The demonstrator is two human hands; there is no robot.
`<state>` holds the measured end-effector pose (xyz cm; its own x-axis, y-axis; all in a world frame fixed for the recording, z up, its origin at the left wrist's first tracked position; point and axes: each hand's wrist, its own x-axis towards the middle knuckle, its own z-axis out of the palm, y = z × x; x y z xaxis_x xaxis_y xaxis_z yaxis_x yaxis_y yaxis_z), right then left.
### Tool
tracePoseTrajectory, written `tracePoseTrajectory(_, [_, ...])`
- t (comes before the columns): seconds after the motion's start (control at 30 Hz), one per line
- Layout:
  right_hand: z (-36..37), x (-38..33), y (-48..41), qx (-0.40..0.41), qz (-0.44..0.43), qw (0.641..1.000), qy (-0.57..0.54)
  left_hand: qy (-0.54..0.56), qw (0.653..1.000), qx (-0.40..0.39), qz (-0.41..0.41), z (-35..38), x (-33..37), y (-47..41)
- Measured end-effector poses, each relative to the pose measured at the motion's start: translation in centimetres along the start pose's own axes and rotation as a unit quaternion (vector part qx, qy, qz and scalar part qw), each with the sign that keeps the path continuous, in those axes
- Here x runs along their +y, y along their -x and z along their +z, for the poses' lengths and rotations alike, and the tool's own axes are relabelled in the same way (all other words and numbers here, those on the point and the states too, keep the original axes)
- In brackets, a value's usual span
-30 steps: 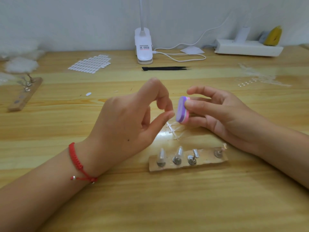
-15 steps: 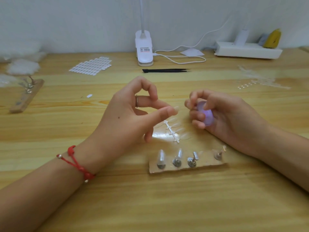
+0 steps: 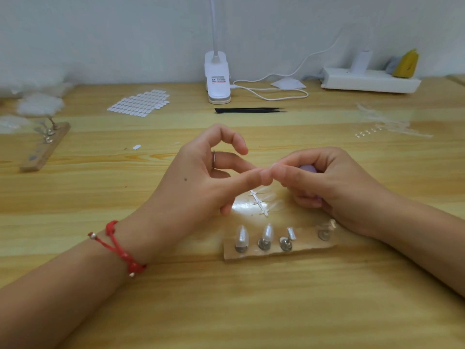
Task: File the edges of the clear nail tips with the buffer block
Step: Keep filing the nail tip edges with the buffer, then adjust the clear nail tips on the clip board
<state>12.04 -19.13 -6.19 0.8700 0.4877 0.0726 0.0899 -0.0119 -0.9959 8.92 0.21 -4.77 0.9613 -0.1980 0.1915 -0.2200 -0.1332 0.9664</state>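
1. Two hands meet fingertip to fingertip above the tabletop (image 3: 251, 303) in the head view, the only view there is.
2. On the right hand (image 3: 334, 182), the fingers are curled round the purple buffer block (image 3: 307, 169). Most of the block is hidden in the fist, and only a patch of lilac shows.
3. On the left hand (image 3: 201, 177), thumb and middle finger reach out and close together at their ends, with the forefinger arched above. I cannot tell whether a tip is pinched there, as nothing clear shows.
4. Spare clear nail tips (image 3: 274, 205) lie on their strip on the tabletop just under the hands. Others sit mounted on a wooden stand (image 3: 276, 251) nearer the person.
5. My judgement is that a tip is featherlight, thin, springy and slick, so it could flick away. It is best pinched by its base with the edge left bare. The block looks light and slightly soft, so it should be held by its sides with one face free.
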Motion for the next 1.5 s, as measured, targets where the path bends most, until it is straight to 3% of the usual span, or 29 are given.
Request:
tracePoseTrajectory(0.17, [-0.3, -0.4, 0.0, -0.034, 0.040, 0.999, -0.009, -0.183, 0.972, -0.053, 0.140, -0.4, 0.1, 0.1])
tracePoseTrajectory(0.3, [-0.6, -0.6, 0.0, -0.086, 0.047, 0.995, -0.001, -0.245, 0.951, -0.045, 0.184, -0.3, 0.2, 0.1])
tracePoseTrajectory(0.5, [-0.9, -0.7, -0.1, -0.097, 0.055, 0.993, -0.042, -0.232, 0.955, -0.026, 0.182, -0.6, 1.0, 0.3])
tracePoseTrajectory(0.73, [-1.7, -3.8, -0.1, -0.086, 0.060, 0.993, -0.055, -0.113, 0.991, 0.033, 0.064, -1.7, 0.6, 0.8])
tracePoseTrajectory(0.8, [-3.0, -6.5, 0.5, -0.092, 0.004, 0.995, 0.033, -0.077, 0.993, 0.076, 0.042, -1.6, -0.2, 1.4])
tracePoseTrajectory(0.83, [-3.4, -7.6, 1.2, -0.093, -0.032, 0.986, 0.135, -0.058, 0.994, 0.093, 0.031, -1.6, -0.6, 1.6])
tracePoseTrajectory(0.9, [-3.6, -8.2, 2.5, -0.092, -0.084, 0.924, 0.361, -0.039, 0.994, 0.099, 0.018, -1.4, -1.1, 1.8])
tracePoseTrajectory(0.97, [-3.2, -6.9, 3.7, -0.100, -0.093, 0.872, 0.470, -0.045, 0.995, 0.091, 0.024, -1.4, -1.3, 1.8])
tracePoseTrajectory(1.1, [-1.3, -4.4, 5.0, -0.104, -0.057, 0.875, 0.470, -0.058, 0.995, 0.078, 0.022, -1.3, -1.4, 1.9])
tracePoseTrajectory(1.5, [0.1, -3.6, 4.6, -0.091, -0.057, 0.879, 0.465, -0.038, 0.997, 0.060, 0.015, -1.2, -1.4, 1.8])
